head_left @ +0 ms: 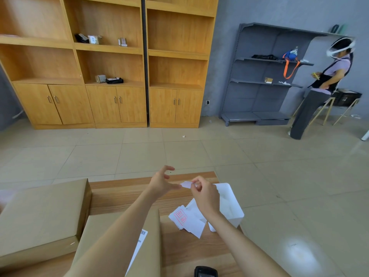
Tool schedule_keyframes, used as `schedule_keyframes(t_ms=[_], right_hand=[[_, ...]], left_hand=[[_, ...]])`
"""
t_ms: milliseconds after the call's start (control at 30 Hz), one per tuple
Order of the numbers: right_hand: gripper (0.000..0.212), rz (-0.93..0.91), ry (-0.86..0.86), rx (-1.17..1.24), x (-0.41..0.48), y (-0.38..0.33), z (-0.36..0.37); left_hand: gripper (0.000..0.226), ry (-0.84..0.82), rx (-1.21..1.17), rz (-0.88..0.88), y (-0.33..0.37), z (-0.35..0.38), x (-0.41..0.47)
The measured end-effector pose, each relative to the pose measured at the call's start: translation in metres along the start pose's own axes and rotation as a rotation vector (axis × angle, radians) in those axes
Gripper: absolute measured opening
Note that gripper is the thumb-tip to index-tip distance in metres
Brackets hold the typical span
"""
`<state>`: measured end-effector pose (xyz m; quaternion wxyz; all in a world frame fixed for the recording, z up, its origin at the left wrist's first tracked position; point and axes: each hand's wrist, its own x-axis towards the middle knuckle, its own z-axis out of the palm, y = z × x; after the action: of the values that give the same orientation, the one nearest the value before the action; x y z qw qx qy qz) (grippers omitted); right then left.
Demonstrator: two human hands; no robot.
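Note:
Both my hands are raised above a wooden table. My right hand pinches a small white paper slip between thumb and fingers. My left hand reaches to the slip's left end with its thumb and forefinger, the other fingers spread and curled upward; whether it grips the slip I cannot tell. Below my right hand lies a pile of white paper sheets, one with a red stamp. A white plastic bin stands at the table's right edge.
Two cardboard boxes lie on the table's left and middle, the nearer one with a barcode label. A black device sits at the near edge. Wooden cabinets and a grey rack line the far wall. A person stands at right.

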<state>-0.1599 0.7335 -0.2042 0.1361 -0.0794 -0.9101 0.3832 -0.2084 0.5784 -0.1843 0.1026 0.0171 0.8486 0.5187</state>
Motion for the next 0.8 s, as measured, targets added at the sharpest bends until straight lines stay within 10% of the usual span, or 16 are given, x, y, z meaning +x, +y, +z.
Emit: schedule_keyframes(t_ms=[200, 567, 800], right_hand=[[0.012, 0.053, -0.122, 0.389, -0.002, -0.004, 0.001], [0.021, 0.356, -0.206, 0.675, 0.001, 0.005, -0.005], [0.043, 0.412, -0.291, 0.755, 0.004, 0.006, 0.001]], left_hand=[[0.023, -0.187, -0.023, 0.074, 0.003, 0.001, -0.008], [0.063, -0.037, -0.036, 0.011, -0.005, -0.001, -0.002], [0.039, -0.052, -0.157, -0.024, -0.001, 0.000, -0.001]])
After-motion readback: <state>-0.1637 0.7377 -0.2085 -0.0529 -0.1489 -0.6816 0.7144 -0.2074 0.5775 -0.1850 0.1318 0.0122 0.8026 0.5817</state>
